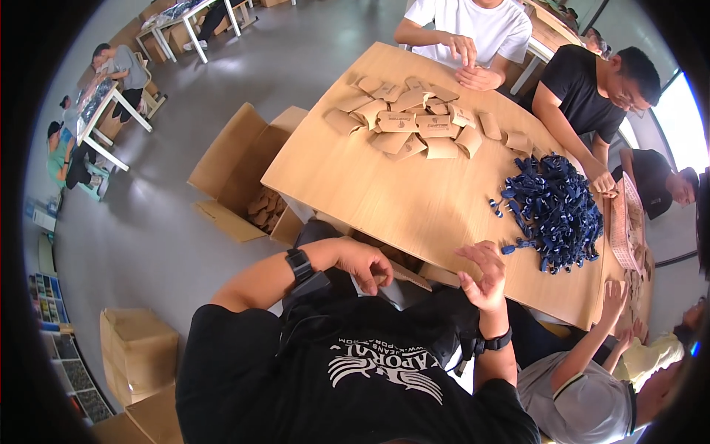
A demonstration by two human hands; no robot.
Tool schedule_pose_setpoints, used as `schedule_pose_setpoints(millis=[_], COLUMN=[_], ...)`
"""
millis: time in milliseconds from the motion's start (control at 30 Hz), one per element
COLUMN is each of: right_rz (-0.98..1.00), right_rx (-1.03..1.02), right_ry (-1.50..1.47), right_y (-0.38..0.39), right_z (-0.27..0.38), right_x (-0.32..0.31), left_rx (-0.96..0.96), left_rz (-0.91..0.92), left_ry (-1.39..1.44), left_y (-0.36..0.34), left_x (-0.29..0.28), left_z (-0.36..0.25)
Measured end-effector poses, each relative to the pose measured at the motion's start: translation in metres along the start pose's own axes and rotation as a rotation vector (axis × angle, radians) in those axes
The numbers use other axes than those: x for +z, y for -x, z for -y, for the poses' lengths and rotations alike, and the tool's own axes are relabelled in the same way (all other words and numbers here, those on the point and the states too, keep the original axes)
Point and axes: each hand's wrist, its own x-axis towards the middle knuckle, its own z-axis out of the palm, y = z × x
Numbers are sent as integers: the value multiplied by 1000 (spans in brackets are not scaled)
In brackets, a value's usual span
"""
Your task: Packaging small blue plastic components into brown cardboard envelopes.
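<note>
My left hand (364, 264) hangs just off the near edge of the wooden table (355, 196), its fingers loosely curled and a gap at the thumb. Nothing shows in it. Over the table's near edge my right hand (484, 277) is raised, fingers bent and apart, also holding nothing visible. Beyond it to the right lies a heap of small dark blue pieces with white bands (555, 211); their exact kind cannot be made out. Brown cardboard pillow boxes (438, 126) are spread in a loose pile farther back on the table.
An open carton (233, 163) with brown pieces inside stands left of the table. A pink basket (626, 222) sits at the right edge. Co-workers sit around: a white shirt (473, 29) at the far side, a black shirt (573, 92) at right. A closed carton (139, 351) stands lower left.
</note>
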Motion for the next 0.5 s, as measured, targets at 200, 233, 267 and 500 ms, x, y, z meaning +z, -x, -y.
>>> schedule_pose_setpoints(millis=[200, 233, 267, 500], right_rz=[0, 10, 16, -51], right_rx=[106, 122, 138, 256], right_ry=[-3, 1, 8, 171], right_y=[1, -2, -4, 7], right_z=[-2, 1, 1, -14], right_x=[3, 4, 4, -15], left_rx=[255, 255, 292, -142], left_rz=[-921, -928, -966, -16], left_ry=[-515, -513, -702, -719], left_y=[-47, -54, -56, 6], left_x=[-39, -45, -46, 25], left_z=[67, 83, 83, -71])
